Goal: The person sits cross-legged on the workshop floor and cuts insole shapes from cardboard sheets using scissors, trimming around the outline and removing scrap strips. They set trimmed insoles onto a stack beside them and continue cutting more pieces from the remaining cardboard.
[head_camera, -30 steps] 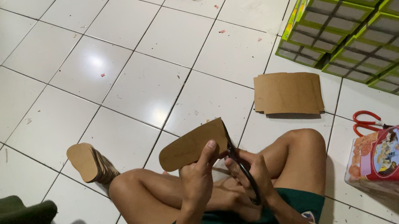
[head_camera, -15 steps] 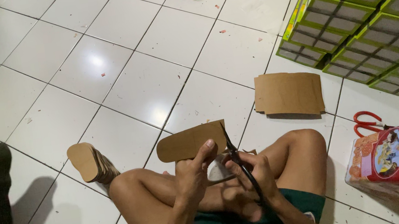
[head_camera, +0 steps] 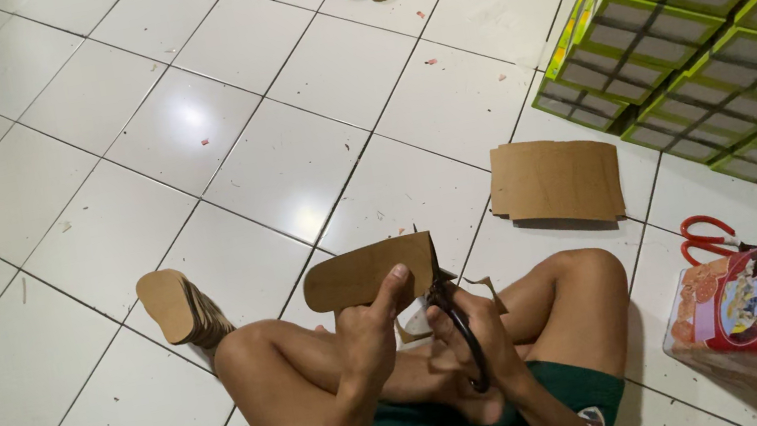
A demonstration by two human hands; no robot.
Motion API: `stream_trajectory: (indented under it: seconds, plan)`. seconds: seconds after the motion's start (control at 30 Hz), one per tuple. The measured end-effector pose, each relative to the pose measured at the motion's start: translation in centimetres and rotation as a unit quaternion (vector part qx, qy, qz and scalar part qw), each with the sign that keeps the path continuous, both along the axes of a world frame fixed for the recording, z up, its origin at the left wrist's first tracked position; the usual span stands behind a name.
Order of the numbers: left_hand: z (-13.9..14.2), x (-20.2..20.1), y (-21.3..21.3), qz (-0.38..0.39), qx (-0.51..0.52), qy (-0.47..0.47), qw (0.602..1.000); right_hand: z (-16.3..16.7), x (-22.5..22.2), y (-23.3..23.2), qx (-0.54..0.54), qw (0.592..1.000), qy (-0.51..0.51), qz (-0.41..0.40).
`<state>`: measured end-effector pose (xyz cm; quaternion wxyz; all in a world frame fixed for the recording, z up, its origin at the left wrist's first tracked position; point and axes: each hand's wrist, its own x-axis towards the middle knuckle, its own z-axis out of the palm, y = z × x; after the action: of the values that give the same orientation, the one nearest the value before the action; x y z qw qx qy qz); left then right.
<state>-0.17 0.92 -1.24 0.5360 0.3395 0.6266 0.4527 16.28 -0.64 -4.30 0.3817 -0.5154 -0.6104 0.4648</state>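
Left hand point(head_camera: 369, 331) pinches our sole-shaped cardboard piece point(head_camera: 370, 272), long axis running leftward; right hand point(head_camera: 475, 335), closed around black scissors point(head_camera: 463, 331), cuts its right end.

We sat cross-legged at the bottom centre of the frame, knees spread wide. Our left hand point(head_camera: 369, 331) was raised with the thumb pointing up and the fingers pinched closed. Our right hand point(head_camera: 479, 339) sat just beside it, fingers curled shut, both forearms rising from the lower edge.
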Motion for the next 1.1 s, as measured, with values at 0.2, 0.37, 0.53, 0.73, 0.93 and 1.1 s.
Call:
stream_trajectory:
  seconds: [0.2,0.37,0.53,0.73,0.93,1.1]
  plan:
    - [0.9,0.2,-0.6,-0.004,0.047,-0.140,0.989,0.5,0.0,-0.2,-0.112,0.985,0.128,-0.009]
    - [0.1,0.0,-0.4,-0.004,0.070,-0.156,0.985,0.9,0.0,0.1,0.056,0.997,0.060,0.011]
    - [-0.7,0.6,0.0,0.031,0.102,-0.235,0.966,1.2,0.2,-0.1,-0.034,0.987,0.139,0.069]
    - [-0.6,0.5,-0.7,0.005,0.108,-0.158,0.982,1.1,0.1,0.4,-0.043,0.995,0.085,0.039]
    - [0.4,0.0,-0.7,-0.017,0.102,-0.115,0.988,1.2,0.3,0.3,0.044,0.996,0.078,0.022]
    - [1.0,-0.3,-0.6,-0.018,0.087,-0.170,0.981,1.4,0.3,0.1,0.011,0.998,0.064,0.008]
